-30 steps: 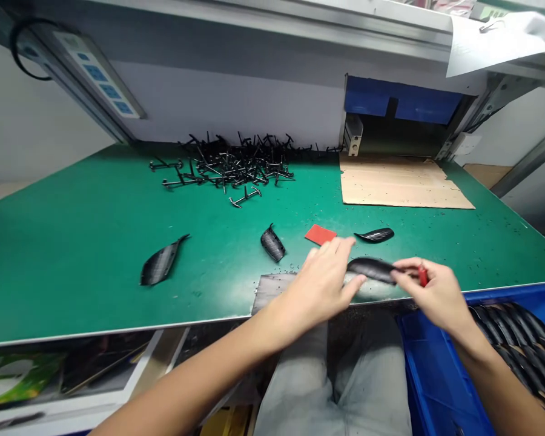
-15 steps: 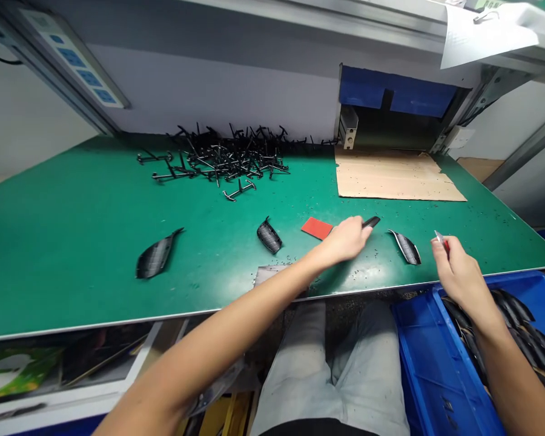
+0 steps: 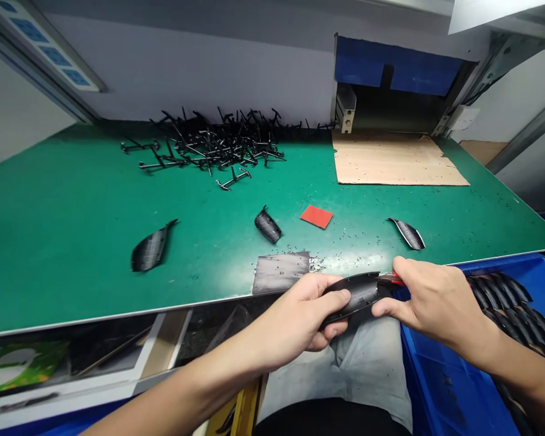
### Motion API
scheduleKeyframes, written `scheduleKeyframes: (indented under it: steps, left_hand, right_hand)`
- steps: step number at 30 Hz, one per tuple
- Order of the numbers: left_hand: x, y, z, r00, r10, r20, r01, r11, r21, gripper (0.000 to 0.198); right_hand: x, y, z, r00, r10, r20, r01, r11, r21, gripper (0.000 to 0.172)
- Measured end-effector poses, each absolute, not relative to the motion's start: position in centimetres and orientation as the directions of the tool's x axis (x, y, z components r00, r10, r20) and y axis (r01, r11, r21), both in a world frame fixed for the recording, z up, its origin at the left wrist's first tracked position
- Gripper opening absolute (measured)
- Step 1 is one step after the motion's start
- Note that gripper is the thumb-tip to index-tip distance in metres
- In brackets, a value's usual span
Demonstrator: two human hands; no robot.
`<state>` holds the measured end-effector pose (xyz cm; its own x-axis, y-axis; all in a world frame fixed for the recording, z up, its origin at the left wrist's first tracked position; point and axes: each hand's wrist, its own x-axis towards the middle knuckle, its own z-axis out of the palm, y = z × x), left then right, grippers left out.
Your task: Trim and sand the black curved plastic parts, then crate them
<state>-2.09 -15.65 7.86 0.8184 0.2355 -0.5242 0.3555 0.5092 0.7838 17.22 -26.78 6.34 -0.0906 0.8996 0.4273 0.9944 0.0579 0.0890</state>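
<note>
My left hand (image 3: pixel 315 312) grips a curved black plastic piece (image 3: pixel 362 295), its thumb resting on the hollow inner side. The piece is tilted above my lap, just off the table's front edge. In my right hand (image 3: pixel 429 297) is a small red-handled tool (image 3: pixel 393 278) with a metal tip; the tip meets the right end of the piece. Most of the tool is hidden by the fingers, so its exact kind does not show. Similar black pieces lie on the green table: one at left (image 3: pixel 151 247), one in the middle (image 3: pixel 267 225), one at right (image 3: pixel 407 234).
A heap of black T-shaped plastic parts (image 3: pixel 227 142) spreads along the back. There are also a red pad (image 3: pixel 317 216), a grey scuffed sheet (image 3: pixel 279 272), a cardboard sheet (image 3: pixel 395 160) and scattered black crumbs. At right below the table, a blue bin (image 3: pixel 429 375) holds rows of black pieces.
My left hand has brought the black piece from over the table back toward me. My right hand has moved left with the tool, which now meets that piece. The view has tilted down slightly.
</note>
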Motion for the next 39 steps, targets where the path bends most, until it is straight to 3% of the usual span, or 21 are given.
scheduleKeyframes:
  steps: [5,11,14,17,20,22,25,31,39]
  left_hand:
    - [-3.1,-15.9,7.7,0.796,0.307,-0.521,0.392,0.394,0.831,0.028]
    - [-4.0,-16.0,8.1,0.805,0.406,-0.433,0.438,0.087,0.895,0.025]
    - [-4.3,-15.7,8.4,0.818,0.422,-0.391,0.460,-0.071,0.885,0.030]
    - [-4.6,-15.4,8.4,0.803,0.440,-0.402,0.487,-0.097,0.868,0.031]
    - [-4.3,-15.3,8.2,0.799,0.434,-0.416,0.509,-0.119,0.853,0.032]
    - [-4.0,-15.4,8.1,0.810,0.436,-0.391,0.499,-0.163,0.851,0.031]
    - [-3.7,-15.5,8.3,0.817,0.442,-0.370,0.490,-0.195,0.849,0.030]
    - [-4.0,-15.4,8.5,0.805,0.460,-0.375,0.501,-0.187,0.845,0.031]
    - [-3.2,-15.8,9.2,0.840,0.435,-0.323,0.461,-0.260,0.849,0.029]
  right_hand:
    - [16.6,-26.7,5.2,-0.060,0.949,0.310,0.996,0.038,0.078,0.087]
    - [16.2,-26.1,3.8,-0.109,0.994,0.027,0.991,0.111,-0.077,0.088]
    - [17.1,-26.0,4.2,-0.133,0.982,-0.134,0.948,0.087,-0.307,0.074]
    - [18.0,-26.3,4.9,-0.101,0.964,-0.246,0.802,-0.067,-0.593,0.062]
    - [18.0,-26.5,5.1,-0.044,0.958,-0.282,0.494,-0.224,-0.840,0.037]
    - [17.4,-26.4,5.0,-0.072,0.958,-0.277,0.248,-0.252,-0.935,0.025]
    - [16.9,-26.1,4.7,-0.140,0.951,-0.277,0.074,-0.268,-0.960,0.024]
    - [17.5,-26.3,4.9,-0.058,0.943,-0.327,0.134,-0.317,-0.939,0.022]
    - [15.8,-26.3,4.5,-0.147,0.888,-0.436,0.026,-0.437,-0.899,0.033]
